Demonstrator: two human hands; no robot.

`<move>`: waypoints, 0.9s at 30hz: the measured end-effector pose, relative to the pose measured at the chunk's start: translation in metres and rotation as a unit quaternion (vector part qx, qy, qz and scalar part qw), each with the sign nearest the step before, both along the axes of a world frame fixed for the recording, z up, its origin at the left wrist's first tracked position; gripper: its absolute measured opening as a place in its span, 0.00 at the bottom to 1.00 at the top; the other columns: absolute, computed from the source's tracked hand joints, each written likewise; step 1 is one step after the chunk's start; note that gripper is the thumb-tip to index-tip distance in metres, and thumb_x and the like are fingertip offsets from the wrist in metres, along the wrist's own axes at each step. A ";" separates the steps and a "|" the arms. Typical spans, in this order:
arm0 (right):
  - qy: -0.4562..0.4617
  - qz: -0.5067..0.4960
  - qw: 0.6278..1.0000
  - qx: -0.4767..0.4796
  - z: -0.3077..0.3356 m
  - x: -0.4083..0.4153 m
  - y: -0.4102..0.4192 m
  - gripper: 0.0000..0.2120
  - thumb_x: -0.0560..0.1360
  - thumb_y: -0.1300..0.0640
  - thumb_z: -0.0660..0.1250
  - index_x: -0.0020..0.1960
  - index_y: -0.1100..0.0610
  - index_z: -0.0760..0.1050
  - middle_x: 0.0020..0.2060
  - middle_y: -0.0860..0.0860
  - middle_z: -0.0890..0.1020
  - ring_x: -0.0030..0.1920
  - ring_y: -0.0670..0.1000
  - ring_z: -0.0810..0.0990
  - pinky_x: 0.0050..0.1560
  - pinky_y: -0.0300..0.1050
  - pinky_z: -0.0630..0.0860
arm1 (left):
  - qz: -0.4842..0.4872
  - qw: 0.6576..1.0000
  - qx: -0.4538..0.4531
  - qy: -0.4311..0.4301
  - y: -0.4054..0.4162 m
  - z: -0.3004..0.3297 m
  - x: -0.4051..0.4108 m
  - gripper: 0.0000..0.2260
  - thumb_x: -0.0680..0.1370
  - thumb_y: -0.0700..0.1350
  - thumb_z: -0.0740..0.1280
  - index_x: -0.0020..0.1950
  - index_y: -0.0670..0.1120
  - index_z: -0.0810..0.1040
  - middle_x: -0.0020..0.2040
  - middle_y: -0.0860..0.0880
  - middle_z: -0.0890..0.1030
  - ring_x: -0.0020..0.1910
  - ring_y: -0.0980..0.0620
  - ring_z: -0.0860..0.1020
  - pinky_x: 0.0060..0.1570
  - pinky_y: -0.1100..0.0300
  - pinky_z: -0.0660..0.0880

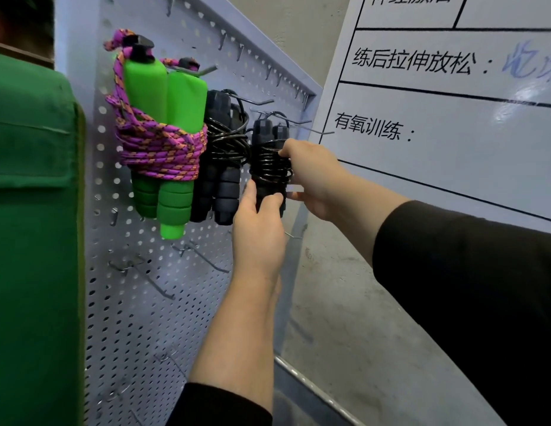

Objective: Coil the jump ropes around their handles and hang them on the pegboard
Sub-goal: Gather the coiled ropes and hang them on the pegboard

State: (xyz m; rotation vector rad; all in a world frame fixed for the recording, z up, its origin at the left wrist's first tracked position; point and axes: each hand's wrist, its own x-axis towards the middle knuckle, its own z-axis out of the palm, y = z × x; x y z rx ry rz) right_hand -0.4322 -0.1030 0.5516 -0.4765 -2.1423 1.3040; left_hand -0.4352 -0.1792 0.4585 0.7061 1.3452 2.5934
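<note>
A green pad stands beside the pegboard. On its hooks hang a green-handled rope and a black rope. The left hand grips the lower handles of a third, coiled black rope; the right hand pinches its coils. A whiteboard stands rightward.
</note>
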 end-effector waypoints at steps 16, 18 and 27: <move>0.003 -0.005 1.000 -0.003 -0.012 -0.001 0.013 0.18 0.81 0.48 0.61 0.63 0.59 0.77 0.51 0.57 0.83 0.50 0.54 0.81 0.46 0.50 0.72 | -0.001 0.998 -0.052 0.021 0.007 -0.006 0.003 0.30 0.76 0.52 0.62 0.79 0.57 0.65 0.73 0.58 0.74 0.72 0.56 0.71 0.72 0.49 0.69; 0.000 0.000 1.000 -0.005 -0.014 0.001 0.012 0.20 0.81 0.46 0.61 0.64 0.59 0.76 0.60 0.59 0.81 0.51 0.53 0.81 0.47 0.49 0.72 | 0.005 0.998 -0.063 0.000 0.008 -0.005 0.005 0.31 0.74 0.53 0.62 0.79 0.56 0.65 0.73 0.56 0.74 0.72 0.55 0.71 0.71 0.49 0.69; -0.016 -0.027 0.999 -0.008 -0.037 0.039 0.012 0.30 0.82 0.41 0.60 0.79 0.54 0.63 0.68 0.51 0.75 0.66 0.56 0.75 0.63 0.54 0.76 | -0.052 0.983 -0.121 -0.131 -0.014 -0.016 0.018 0.15 0.83 0.44 0.61 0.70 0.47 0.72 0.60 0.55 0.74 0.61 0.53 0.74 0.62 0.51 0.72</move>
